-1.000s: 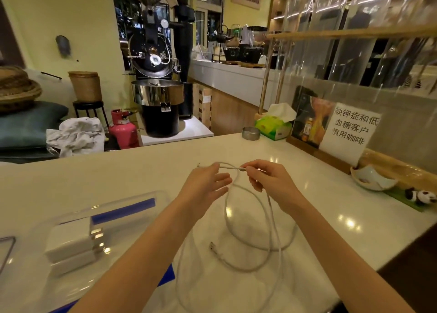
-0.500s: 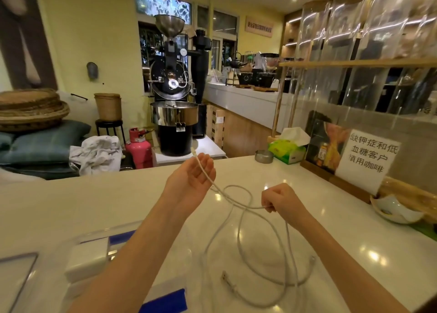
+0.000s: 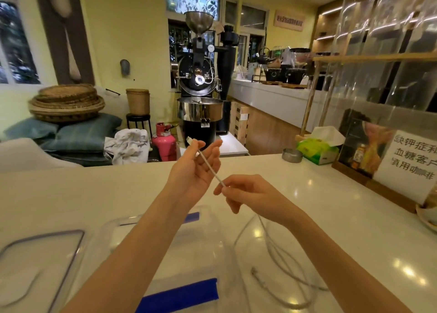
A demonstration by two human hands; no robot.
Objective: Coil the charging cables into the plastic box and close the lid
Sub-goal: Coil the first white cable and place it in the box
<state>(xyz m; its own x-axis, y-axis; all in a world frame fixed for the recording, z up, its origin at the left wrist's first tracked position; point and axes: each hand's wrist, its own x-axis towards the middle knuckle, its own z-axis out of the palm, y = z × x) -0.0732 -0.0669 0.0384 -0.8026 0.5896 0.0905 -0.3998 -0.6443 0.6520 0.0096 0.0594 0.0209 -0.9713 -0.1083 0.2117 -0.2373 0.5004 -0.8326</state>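
A white charging cable (image 3: 211, 171) runs taut between my two hands above the counter. My left hand (image 3: 198, 168) is raised palm up, fingers spread, with the cable's plug end pinned at the thumb. My right hand (image 3: 246, 192) pinches the cable a little lower and nearer to me. The rest of the cable (image 3: 279, 265) hangs under my right wrist and lies in loose loops on the counter. The clear plastic box (image 3: 212, 220) with blue clips sits under my left forearm. Its clear lid (image 3: 47, 249) lies at the left.
On the white counter (image 3: 94, 194) stand a green tissue box (image 3: 316, 149), a small metal tin (image 3: 292, 155), a framed sign (image 3: 411, 159) and a small dish (image 3: 425, 218) along the right edge. A coffee roaster (image 3: 201, 95) stands beyond the counter.
Both hands have risen off the counter. The right hand slid along the cable toward the left hand, so the span between them is short and taut. More cable now hangs in loops below.
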